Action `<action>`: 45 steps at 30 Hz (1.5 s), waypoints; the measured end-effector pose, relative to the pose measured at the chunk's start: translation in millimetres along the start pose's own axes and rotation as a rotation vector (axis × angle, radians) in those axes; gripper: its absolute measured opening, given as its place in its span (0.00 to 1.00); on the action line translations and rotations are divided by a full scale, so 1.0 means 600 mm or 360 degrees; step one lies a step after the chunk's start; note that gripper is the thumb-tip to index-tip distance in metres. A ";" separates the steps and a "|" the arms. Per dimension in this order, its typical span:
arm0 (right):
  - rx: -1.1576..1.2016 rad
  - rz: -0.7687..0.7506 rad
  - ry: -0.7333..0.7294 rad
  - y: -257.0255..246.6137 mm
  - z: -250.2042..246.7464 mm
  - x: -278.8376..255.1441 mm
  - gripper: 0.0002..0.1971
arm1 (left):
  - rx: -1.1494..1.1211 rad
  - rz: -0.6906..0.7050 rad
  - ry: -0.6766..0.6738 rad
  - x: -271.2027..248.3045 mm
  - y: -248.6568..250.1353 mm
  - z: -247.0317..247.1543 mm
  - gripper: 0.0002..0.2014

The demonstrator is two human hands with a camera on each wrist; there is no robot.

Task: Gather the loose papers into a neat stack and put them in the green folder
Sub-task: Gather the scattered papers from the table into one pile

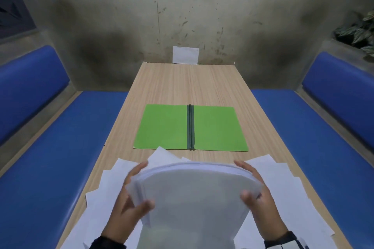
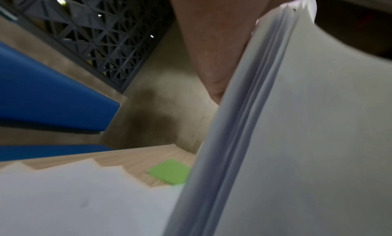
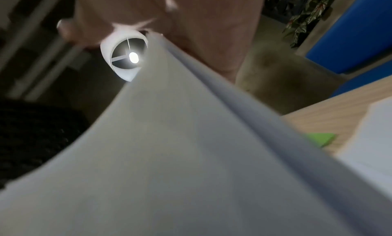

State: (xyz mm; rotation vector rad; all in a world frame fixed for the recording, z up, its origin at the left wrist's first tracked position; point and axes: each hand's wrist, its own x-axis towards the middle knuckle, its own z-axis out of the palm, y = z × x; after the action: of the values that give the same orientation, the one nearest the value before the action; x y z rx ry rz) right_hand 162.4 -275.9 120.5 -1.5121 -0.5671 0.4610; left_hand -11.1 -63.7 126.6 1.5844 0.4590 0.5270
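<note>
Both hands hold a thick stack of white papers (image 1: 192, 194) upright above the near end of the table, its top edge bowed. My left hand (image 1: 131, 194) grips the stack's left side, thumb on the near face. My right hand (image 1: 255, 190) grips the right side the same way. The stack's layered edge fills the left wrist view (image 2: 239, 122) and the right wrist view (image 3: 212, 82). More loose white sheets (image 1: 105, 188) lie fanned on the table under and beside the stack, also on the right (image 1: 283, 184). The green folder (image 1: 190, 127) lies open and flat beyond them, mid-table.
The wooden table (image 1: 190, 85) runs away to a stained wall. A white sheet (image 1: 185, 55) leans against the wall at the far end. Blue padded benches (image 1: 60, 147) flank both sides. A leafy plant (image 1: 358, 30) sits at the far right.
</note>
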 end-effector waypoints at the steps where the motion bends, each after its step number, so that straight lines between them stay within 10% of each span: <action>1: -0.0049 0.0056 -0.0034 0.007 -0.001 -0.003 0.29 | 0.0237 -0.0060 0.0006 0.001 -0.010 0.006 0.32; 4: -0.0261 0.0293 -0.0072 0.030 0.004 -0.005 0.15 | 0.0675 -0.0373 0.0013 0.001 -0.032 0.024 0.32; 18: -0.0416 0.0539 -0.0204 0.103 0.016 -0.004 0.05 | 0.0242 -0.0526 0.0112 -0.024 -0.061 0.035 0.29; 24: -0.0712 0.0664 0.0182 0.177 -0.065 -0.003 0.11 | 0.0268 -0.0587 0.0480 -0.007 -0.072 0.014 0.17; 32: -0.1373 0.1762 0.0795 0.188 -0.230 -0.042 0.44 | 0.0172 -0.0988 0.0717 -0.017 -0.139 -0.088 0.24; 36: -0.1471 0.1760 0.0958 0.186 -0.229 -0.048 0.45 | 0.0301 -0.1148 0.0673 -0.030 -0.165 -0.085 0.28; 41: -0.1376 0.1529 0.0959 0.183 -0.245 -0.045 0.13 | 0.0494 -0.1231 0.0527 -0.039 -0.175 -0.072 0.25; 45: -0.1337 0.1150 0.1013 0.163 -0.256 -0.046 0.10 | 0.0527 -0.1052 0.0347 -0.032 -0.157 -0.070 0.20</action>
State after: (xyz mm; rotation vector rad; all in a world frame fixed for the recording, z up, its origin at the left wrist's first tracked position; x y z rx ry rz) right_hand 240.2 -412.5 25.0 -2.5361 0.3826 0.2454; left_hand -49.6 -33.3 34.0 1.5694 1.2310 0.1128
